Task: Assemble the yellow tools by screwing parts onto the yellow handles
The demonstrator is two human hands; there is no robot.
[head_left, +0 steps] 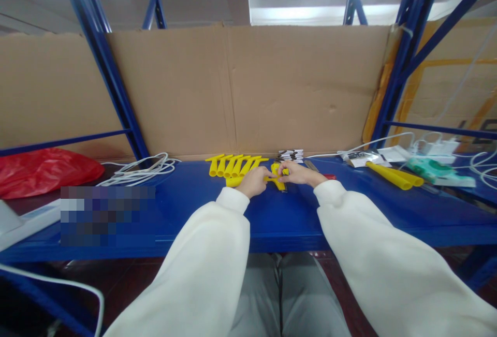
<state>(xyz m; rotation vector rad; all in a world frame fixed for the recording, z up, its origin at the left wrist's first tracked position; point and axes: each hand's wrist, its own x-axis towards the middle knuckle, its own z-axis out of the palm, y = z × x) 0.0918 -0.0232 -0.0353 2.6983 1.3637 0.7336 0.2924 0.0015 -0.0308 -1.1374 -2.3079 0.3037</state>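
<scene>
Near the back of the blue table, my left hand [253, 181] is closed around a yellow T-shaped plastic tool, whose handle [233, 182] sticks out to the left. My right hand [297, 173] meets it from the right, fingers pinched at the tool's head. Small yellow pieces [276, 167] lie by those fingertips; what exactly the right fingers grip is too small to make out. Behind my left hand, several similar yellow T-shaped tools [227, 167] lie side by side, heads toward the cardboard. A stack of black-and-white packets [291, 156] sits just behind my right hand.
Right of my hands are a red object [330, 176], two yellow cones [394, 175], a silver packet [365, 158] and a green-white bag [438, 171]. Coiled white cable [143, 171] and a red bag [50, 171] lie left. Cardboard [272, 88] walls the back between blue posts.
</scene>
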